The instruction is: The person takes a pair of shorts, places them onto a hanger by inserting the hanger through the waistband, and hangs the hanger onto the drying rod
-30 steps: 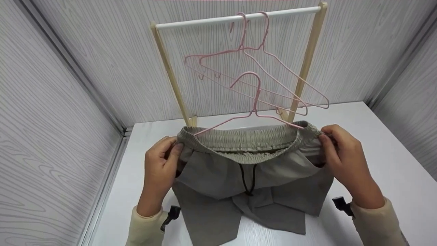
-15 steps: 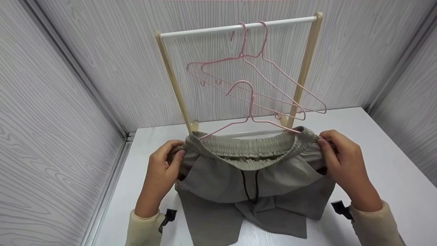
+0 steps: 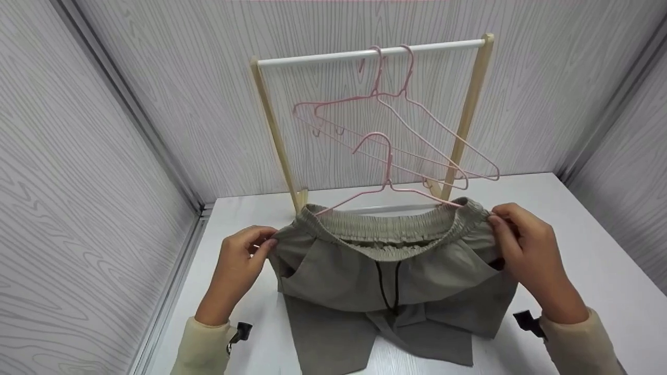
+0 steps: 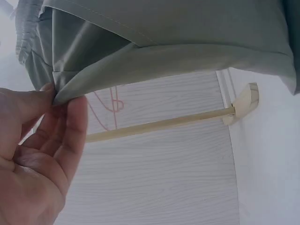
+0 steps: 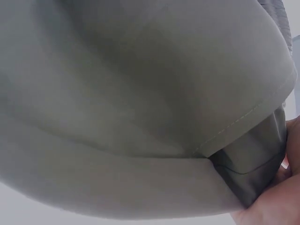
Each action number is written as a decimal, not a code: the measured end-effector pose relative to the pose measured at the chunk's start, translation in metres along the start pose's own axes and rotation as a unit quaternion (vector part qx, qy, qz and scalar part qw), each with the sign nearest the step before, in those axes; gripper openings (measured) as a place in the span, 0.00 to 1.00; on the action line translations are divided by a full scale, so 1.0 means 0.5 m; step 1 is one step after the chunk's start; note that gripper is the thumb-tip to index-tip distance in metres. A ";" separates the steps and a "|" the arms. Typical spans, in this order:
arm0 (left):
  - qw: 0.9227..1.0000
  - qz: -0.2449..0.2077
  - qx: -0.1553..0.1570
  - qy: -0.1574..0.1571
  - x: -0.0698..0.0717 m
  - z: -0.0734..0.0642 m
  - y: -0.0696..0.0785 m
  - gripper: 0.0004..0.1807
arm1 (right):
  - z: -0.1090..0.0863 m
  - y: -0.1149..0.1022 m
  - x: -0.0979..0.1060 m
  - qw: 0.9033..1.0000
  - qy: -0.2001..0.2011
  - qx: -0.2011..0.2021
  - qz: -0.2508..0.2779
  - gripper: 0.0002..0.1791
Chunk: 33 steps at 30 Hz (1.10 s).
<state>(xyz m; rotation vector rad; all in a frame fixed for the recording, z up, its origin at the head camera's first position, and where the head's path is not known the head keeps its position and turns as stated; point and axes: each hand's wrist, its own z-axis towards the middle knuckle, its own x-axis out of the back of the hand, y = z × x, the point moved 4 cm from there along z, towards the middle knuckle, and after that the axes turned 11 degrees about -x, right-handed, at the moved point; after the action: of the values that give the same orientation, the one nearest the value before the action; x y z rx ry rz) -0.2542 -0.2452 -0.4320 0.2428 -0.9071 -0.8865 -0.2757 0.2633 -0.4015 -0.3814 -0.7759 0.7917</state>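
Grey-green shorts [image 3: 333, 281] with an elastic waistband and a dark drawstring [image 3: 383, 284] are held up by both sides over the white table. Inside the waistband sits a pink wire hanger [image 3: 389, 172]; its hook and shoulders show, and its lower part is hidden by the cloth. My left hand [image 3: 237, 265] pinches the side fabric below the waistband, near the pocket, as the left wrist view also shows the hand [image 4: 47, 140]. On the other side my right hand [image 3: 534, 255] pinches the cloth just below the waistband. In the right wrist view, the shorts [image 5: 140, 112] hide most of that hand.
Behind the shorts stands a rack with a white rail [image 3: 323, 58] and wooden legs [image 3: 276, 135]. Two pink hangers hang on the rail, a front hanger [image 3: 379, 78] and another hanger [image 3: 409, 78]. Wood-patterned panels [image 3: 114, 234] enclose the white table [image 3: 589, 250].
My left hand has shifted outward to the left, drawing the side fabric into a taut point. The right hand keeps its hold. The whole scene sits lower in the head view.
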 end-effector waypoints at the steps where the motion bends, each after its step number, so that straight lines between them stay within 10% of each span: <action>1: 1.000 0.007 -0.011 0.001 0.000 0.007 0.000 0.08 | 0.006 0.001 0.000 1.000 -0.003 0.001 0.000 0.07; 14: 0.979 0.162 -0.119 -0.015 -0.008 0.074 0.001 0.05 | 0.094 0.007 -0.033 0.993 -0.073 0.027 -0.088 0.03; 24: 0.987 0.158 -0.023 -0.029 -0.007 0.112 -0.020 0.20 | 0.157 -0.030 -0.017 0.993 -0.013 0.049 -0.104 0.04; 33: 0.941 0.310 -0.004 -0.138 -0.061 0.108 -0.044 0.39 | 0.225 -0.039 -0.014 0.994 0.028 0.018 -0.103 0.10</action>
<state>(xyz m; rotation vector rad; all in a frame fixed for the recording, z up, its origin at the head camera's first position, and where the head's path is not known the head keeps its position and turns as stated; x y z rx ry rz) -0.3171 -0.2269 -0.4281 -0.1806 -1.1517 -0.3382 -0.3530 0.2481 -0.3187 -0.2841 -0.7350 0.5978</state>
